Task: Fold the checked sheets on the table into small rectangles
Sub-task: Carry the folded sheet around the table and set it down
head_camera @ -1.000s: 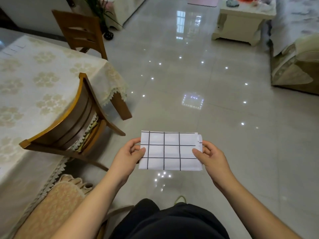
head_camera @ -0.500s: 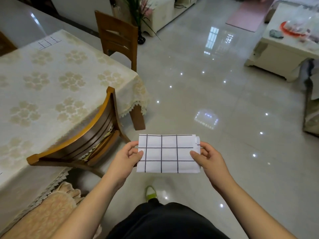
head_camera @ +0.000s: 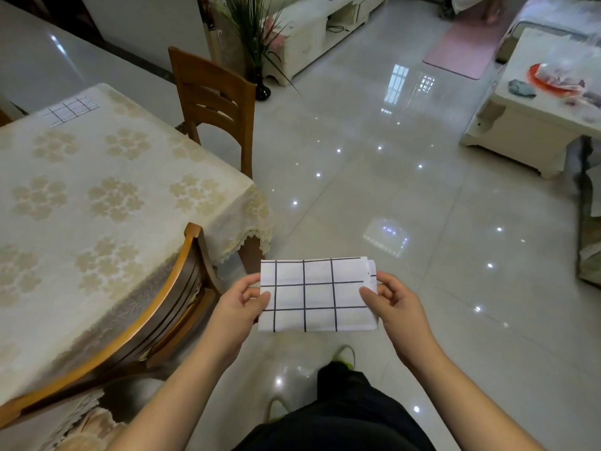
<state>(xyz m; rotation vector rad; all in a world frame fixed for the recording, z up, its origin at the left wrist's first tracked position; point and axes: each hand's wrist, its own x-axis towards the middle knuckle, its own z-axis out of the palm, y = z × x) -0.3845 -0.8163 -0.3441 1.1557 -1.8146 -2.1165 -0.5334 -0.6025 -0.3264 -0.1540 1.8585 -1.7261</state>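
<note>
Chair (head_camera: 156,307) beside table (head_camera: 97,190); both hands' grip (left (head_camera: 239,309), right (head_camera: 395,307)) pinches folded sheet (head_camera: 317,294)

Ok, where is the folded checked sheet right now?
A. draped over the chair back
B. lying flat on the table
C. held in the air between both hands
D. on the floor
C: the left hand and right hand pinch opposite ends of the sheet, which hangs above the floor, beside the table.
</note>
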